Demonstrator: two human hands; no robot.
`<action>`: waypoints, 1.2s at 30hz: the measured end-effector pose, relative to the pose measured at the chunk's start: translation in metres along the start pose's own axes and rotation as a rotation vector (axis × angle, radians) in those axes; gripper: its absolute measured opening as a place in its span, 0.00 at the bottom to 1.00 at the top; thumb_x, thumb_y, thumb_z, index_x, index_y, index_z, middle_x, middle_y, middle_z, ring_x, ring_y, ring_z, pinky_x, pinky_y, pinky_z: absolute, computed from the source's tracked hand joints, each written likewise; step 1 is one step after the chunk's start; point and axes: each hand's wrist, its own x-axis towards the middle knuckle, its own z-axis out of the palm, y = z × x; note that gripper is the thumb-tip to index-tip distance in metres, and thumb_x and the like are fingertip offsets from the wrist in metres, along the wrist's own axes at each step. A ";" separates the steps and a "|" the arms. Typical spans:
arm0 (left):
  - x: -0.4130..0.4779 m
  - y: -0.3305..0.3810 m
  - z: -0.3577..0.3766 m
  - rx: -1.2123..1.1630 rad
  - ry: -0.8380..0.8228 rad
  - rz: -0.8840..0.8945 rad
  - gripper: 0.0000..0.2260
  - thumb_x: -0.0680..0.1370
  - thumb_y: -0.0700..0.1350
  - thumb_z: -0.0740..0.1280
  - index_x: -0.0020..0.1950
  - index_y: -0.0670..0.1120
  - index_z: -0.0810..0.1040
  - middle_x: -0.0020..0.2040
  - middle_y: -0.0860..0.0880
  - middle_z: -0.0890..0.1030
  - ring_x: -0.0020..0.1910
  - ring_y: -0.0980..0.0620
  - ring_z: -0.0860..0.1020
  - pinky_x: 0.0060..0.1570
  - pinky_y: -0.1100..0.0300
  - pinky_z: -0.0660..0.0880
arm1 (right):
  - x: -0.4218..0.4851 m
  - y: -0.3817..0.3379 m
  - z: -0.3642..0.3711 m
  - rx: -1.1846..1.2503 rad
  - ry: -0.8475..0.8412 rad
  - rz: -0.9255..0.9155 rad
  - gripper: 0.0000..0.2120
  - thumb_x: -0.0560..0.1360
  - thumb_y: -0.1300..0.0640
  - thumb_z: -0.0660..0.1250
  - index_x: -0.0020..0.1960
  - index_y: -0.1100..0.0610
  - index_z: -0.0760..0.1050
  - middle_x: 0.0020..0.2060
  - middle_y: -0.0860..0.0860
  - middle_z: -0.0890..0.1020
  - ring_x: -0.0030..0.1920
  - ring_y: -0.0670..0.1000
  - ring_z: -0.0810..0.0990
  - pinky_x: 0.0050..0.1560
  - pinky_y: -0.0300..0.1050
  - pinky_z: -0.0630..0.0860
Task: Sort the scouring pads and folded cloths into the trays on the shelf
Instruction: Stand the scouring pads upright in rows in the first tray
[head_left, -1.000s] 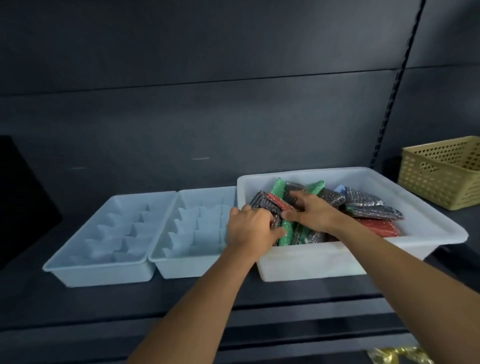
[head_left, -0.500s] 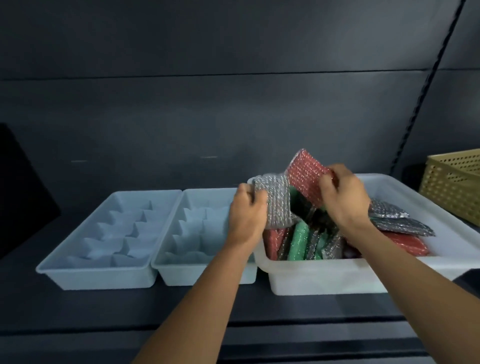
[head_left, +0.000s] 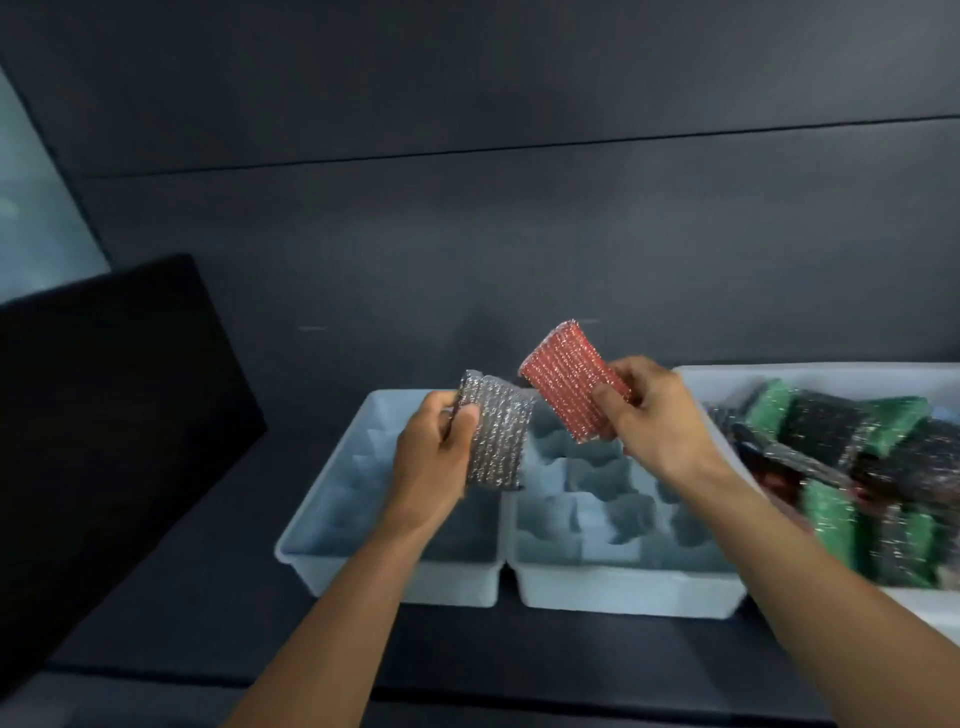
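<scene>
The left hand (head_left: 436, 457) is closed round a silver scouring pad (head_left: 496, 436), which is pinched by its left edge between thumb and fingers. The pad is held nearly upright, its long side running up and down, right above the line where the two trays meet. The right hand (head_left: 649, 415) is closed round a red scouring pad (head_left: 569, 379), gripped at its lower right corner. This pad is tilted, with its top end leaning to the left, and it is held above the back of the right tray (head_left: 623, 595). The two pads are near each other but are not touching. The left tray (head_left: 457, 590) lies straight under the left hand, so the silver pad is best dropped there by that hand, and the red pad is best dropped into the right tray by the right hand. Each pad will likely have to be turned to fit a cup. No pad is seen yet in the cups that show. Just to the right, a white bin (head_left: 810, 370) is packed with more pads (head_left: 831, 441), green, dark and red. All of this is set on a dark shelf (head_left: 208, 623), with a black board (head_left: 104, 415) at the left and a dark wall (head_left: 467, 234) behind
</scene>
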 end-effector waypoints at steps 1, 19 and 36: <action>0.010 -0.012 -0.018 0.057 0.025 0.002 0.09 0.78 0.54 0.62 0.53 0.52 0.77 0.41 0.50 0.83 0.39 0.50 0.81 0.36 0.53 0.78 | 0.000 -0.005 0.017 -0.001 -0.014 0.033 0.03 0.76 0.57 0.65 0.44 0.51 0.73 0.35 0.50 0.82 0.35 0.54 0.82 0.36 0.48 0.77; 0.171 -0.087 -0.090 0.487 -0.270 0.304 0.10 0.75 0.39 0.70 0.54 0.50 0.80 0.50 0.52 0.84 0.52 0.51 0.81 0.58 0.53 0.75 | 0.015 -0.014 0.124 0.004 0.044 0.291 0.05 0.77 0.58 0.64 0.45 0.53 0.69 0.40 0.56 0.82 0.43 0.60 0.81 0.45 0.63 0.79; 0.175 -0.133 -0.085 0.819 -0.354 0.481 0.11 0.79 0.41 0.62 0.55 0.52 0.82 0.57 0.54 0.80 0.58 0.51 0.73 0.54 0.57 0.64 | 0.041 -0.031 0.165 -0.092 -0.003 0.056 0.05 0.74 0.62 0.70 0.43 0.53 0.77 0.35 0.43 0.80 0.35 0.39 0.77 0.38 0.30 0.71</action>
